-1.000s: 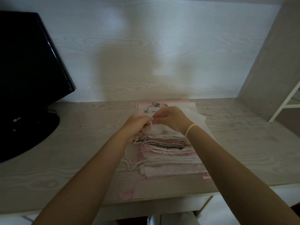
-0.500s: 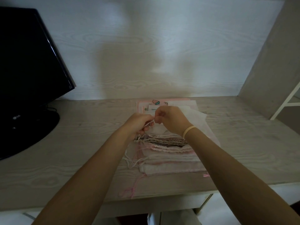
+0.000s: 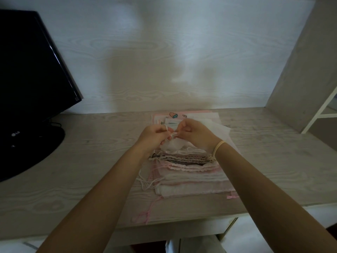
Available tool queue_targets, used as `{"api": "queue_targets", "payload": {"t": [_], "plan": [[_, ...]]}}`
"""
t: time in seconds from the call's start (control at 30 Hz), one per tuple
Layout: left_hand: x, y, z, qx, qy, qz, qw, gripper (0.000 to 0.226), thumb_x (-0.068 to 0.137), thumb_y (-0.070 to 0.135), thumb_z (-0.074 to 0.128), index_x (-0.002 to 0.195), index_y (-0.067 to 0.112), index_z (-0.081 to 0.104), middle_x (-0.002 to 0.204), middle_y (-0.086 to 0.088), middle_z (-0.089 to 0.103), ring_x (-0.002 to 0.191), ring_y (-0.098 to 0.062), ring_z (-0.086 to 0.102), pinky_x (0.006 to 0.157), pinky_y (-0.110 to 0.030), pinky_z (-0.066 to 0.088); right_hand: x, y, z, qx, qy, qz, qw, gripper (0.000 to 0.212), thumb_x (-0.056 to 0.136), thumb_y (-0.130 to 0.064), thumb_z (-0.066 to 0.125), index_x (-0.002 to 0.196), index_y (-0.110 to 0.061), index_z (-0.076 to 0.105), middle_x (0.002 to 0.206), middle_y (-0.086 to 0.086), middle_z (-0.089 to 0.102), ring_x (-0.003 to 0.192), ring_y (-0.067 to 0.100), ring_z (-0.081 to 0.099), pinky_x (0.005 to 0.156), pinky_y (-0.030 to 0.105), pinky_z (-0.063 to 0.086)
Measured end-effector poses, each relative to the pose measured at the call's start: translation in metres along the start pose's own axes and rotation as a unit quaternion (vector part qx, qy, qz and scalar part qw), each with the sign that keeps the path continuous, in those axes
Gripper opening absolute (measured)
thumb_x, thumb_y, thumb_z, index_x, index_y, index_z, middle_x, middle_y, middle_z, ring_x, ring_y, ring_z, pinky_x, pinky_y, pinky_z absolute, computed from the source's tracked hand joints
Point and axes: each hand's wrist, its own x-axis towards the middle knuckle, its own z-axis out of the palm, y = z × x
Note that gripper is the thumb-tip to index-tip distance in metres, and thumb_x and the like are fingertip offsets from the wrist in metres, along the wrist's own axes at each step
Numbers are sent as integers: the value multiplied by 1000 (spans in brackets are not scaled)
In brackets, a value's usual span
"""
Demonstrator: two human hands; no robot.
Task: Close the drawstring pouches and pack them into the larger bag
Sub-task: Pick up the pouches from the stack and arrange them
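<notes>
A stack of flat drawstring pouches [image 3: 191,174], white and pale pink with one dark-trimmed, lies on the desk in front of me. Loose white and pink strings trail off its left side. Above the stack hangs a small sheer white pouch [image 3: 172,145], gathered at its top. My left hand [image 3: 155,136] and my right hand [image 3: 195,133] meet over it, each pinching its white drawstring [image 3: 172,134] between the fingertips. A larger pink bag [image 3: 182,115] with a strawberry print lies flat behind the stack, mostly hidden by my hands.
A black monitor [image 3: 31,73] on a round base [image 3: 27,148] stands at the left. The wooden desk [image 3: 87,161] ends at a white wall behind and a side panel [image 3: 306,70] at the right. A white frame [image 3: 321,110] shows at the far right.
Both hands have lifted a little off the stack and drawn slightly apart, with the drawstring now stretched between them and the sheer pouch raised below.
</notes>
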Motion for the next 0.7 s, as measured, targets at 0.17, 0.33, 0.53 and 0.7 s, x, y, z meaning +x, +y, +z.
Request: {"api": "queue_targets", "payload": {"t": [0.17, 0.33, 0.53, 0.7], "plan": [[0, 2, 4, 31, -10, 52, 998, 15, 91, 9, 64, 99, 20, 59, 79, 1, 73, 62, 0, 59, 62, -19, 42, 7, -3, 9, -47, 19, -22, 998, 25, 77, -13, 79, 88, -9, 56, 86, 9, 72, 82, 18, 70, 81, 33, 57], [0, -1, 4, 32, 7, 61, 998, 15, 89, 11, 68, 89, 23, 59, 89, -9, 73, 83, -20, 66, 78, -32, 49, 8, -3, 8, -182, 38, -36, 982, 19, 76, -19, 79, 79, -17, 60, 81, 1, 69, 75, 15, 63, 75, 33, 55], [1, 0, -2, 49, 15, 35, 998, 10, 83, 16, 76, 88, 17, 68, 87, -6, 73, 73, -15, 64, 72, -29, 51, 5, -6, 9, -179, 46, -45, 982, 17, 76, -15, 78, 79, -16, 61, 78, 6, 71, 73, 22, 66, 67, 30, 53], [0, 5, -4, 13, 32, -2, 999, 10, 82, 19, 77, 89, 12, 76, 78, -8, 75, 73, -17, 69, 57, -26, 47, 5, -8, 13, -199, 75, -62, 975, 13, 78, -13, 75, 82, -14, 62, 74, 1, 71, 67, 19, 66, 65, 32, 55]]}}
